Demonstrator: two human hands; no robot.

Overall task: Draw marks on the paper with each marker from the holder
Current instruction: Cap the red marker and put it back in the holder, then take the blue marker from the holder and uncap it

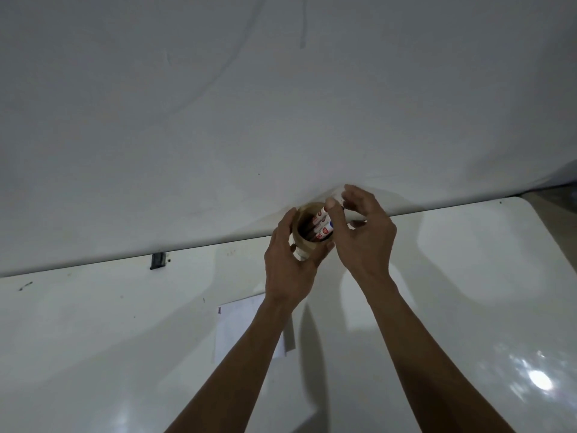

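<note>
Head view shows, nearest the wearer, two bare forearms reaching out over a glossy white worktop (93, 354). Beneath the left forearm lies a sheet of paper (240, 326), flat on the worktop, with a short dark mark at its upper left corner; the rest of the visible sheet looks blank. Further out, the left hand (287, 264) wraps around a tan, cylindrical holder (307, 243), fingers (318, 256) curled under its near wall and thumb on the left side, so the hand is clamped on it and tips its mouth toward the camera. Inside, several markers (320, 228) with white, red-printed barrels stand bunched together. The right hand (362, 235) is at the holder's rim, thumb and forefinger pinched on the top end of one marker while the other fingers spread loosely above. Behind the hands a white sheet or wall (281, 104) rises from the back edge of the worktop, and a small dark clip (158, 260) sits on that edge well to the left. The markers look light, stiff and smooth, so a pinch high on the barrel should lift one cleanly, though neighbours may drag along. The holder seems light and likely to tip, which makes steadying it around the wall sensible.
</note>
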